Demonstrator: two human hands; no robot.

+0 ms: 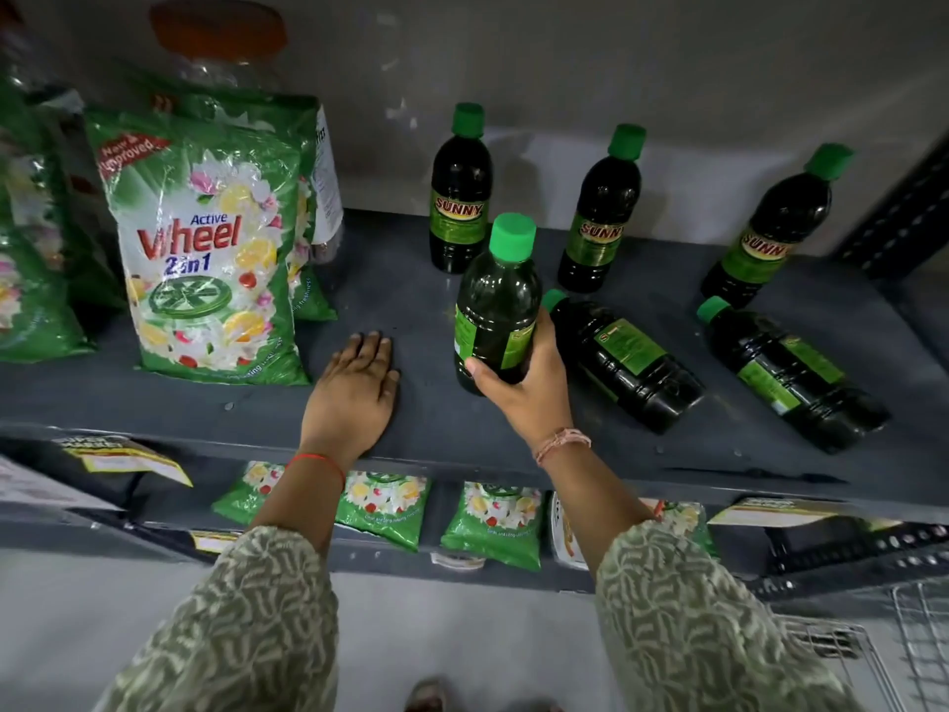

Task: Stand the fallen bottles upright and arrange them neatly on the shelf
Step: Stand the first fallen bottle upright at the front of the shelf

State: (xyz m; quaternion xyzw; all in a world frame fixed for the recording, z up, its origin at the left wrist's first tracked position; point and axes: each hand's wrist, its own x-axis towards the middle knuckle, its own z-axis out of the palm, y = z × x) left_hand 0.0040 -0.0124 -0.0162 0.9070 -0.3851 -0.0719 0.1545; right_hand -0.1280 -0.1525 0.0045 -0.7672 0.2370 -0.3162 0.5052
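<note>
Dark bottles with green caps and green labels sit on a grey shelf [400,280]. My right hand [524,388] grips the lower part of one bottle [495,300], held upright with its label turned away. Three bottles stand at the back: one left [459,197], one in the middle [598,218], one right [770,233]. Two lie on their sides, caps pointing back-left: one [624,359] just right of my right hand, another [791,375] further right. My left hand [354,388] rests flat on the shelf, fingers spread, holding nothing.
Green detergent bags [205,249] stand at the shelf's left, with a clear jar [221,48] behind them. Smaller green packets [382,506] lie on the shelf below. A wire basket [883,650] is at the lower right. A dark upright post [904,213] bounds the right end.
</note>
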